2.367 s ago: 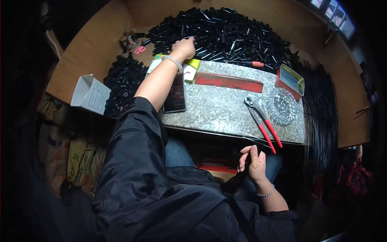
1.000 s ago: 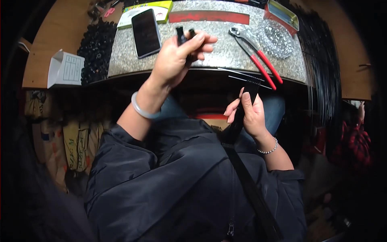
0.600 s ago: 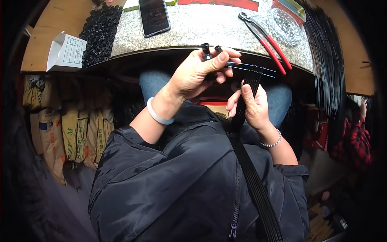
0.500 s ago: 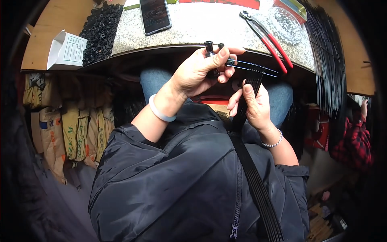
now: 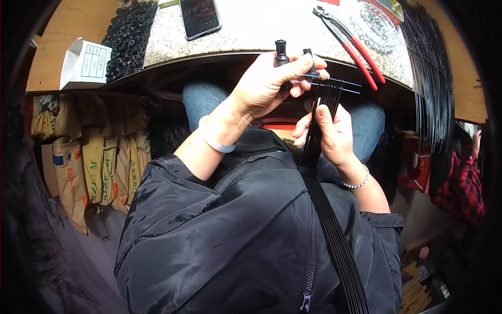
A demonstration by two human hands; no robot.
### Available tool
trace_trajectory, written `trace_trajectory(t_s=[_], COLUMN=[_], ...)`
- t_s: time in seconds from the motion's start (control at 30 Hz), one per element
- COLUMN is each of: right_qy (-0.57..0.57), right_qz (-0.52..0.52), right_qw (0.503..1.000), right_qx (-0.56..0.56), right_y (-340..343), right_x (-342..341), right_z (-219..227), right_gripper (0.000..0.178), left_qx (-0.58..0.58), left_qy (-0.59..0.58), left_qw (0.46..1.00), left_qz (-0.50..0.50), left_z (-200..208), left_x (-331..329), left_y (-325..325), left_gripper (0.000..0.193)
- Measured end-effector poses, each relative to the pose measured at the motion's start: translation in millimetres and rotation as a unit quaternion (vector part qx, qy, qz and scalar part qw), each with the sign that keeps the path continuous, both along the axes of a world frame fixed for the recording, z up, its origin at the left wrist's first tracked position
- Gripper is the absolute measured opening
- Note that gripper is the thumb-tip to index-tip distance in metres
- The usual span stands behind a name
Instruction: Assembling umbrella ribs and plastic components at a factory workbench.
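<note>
My left hand (image 5: 261,86) is closed around a black plastic part with a knob-like end (image 5: 281,51). A second narrow black piece (image 5: 308,58) sticks up between the fingers. Two thin wires (image 5: 353,88) run rightward from this hand, across the upper ends of a bundle of thin black rods (image 5: 328,97). My right hand (image 5: 334,135) grips that bundle lower down, thumb on top. The rods run down over my dark jacket (image 5: 251,225) to the lower edge. My fingers hide how the wires meet the black parts.
On the speckled tabletop (image 5: 246,31) lie a phone (image 5: 201,18), red-handled pliers (image 5: 351,49) and a clear glass dish (image 5: 374,26). Left are a heap of black plastic parts (image 5: 130,39) and a white box (image 5: 86,65). More black rods (image 5: 431,89) hang over the right edge. Another person's plaid sleeve (image 5: 460,188) shows at right.
My left hand has moved right with the black parts, now close against the rod ends. The rod ends sit nearer to it along the wires. My right hand keeps its grip.
</note>
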State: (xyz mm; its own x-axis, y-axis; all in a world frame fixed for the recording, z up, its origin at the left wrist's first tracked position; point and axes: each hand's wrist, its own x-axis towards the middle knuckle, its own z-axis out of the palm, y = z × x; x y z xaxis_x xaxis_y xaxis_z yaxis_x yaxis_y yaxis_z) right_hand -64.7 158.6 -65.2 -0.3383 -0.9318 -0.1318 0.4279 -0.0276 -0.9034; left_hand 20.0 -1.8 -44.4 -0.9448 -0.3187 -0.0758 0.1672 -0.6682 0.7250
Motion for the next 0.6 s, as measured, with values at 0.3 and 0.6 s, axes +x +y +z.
trace_trajectory(t_s=[0.3, 0.6], right_qy=[-0.004, 0.015], right_qz=[0.002, 0.008], right_qw=[1.000, 1.000], right_qx=[-0.001, 0.014], right_y=[-1.3, -2.5], right_x=[-2.0, -3.3], right_z=[-1.1, -1.1], right_gripper=[0.034, 0.032], left_qx=[-0.022, 0.013], left_qy=[-0.002, -0.003], left_qw=[1.000, 1.000], left_qz=[0.008, 0.014], left_z=[-2.1, -4.5], left_x=[-2.2, -2.6], left_y=[1.3, 3.3], left_gripper=[0.042, 0.033])
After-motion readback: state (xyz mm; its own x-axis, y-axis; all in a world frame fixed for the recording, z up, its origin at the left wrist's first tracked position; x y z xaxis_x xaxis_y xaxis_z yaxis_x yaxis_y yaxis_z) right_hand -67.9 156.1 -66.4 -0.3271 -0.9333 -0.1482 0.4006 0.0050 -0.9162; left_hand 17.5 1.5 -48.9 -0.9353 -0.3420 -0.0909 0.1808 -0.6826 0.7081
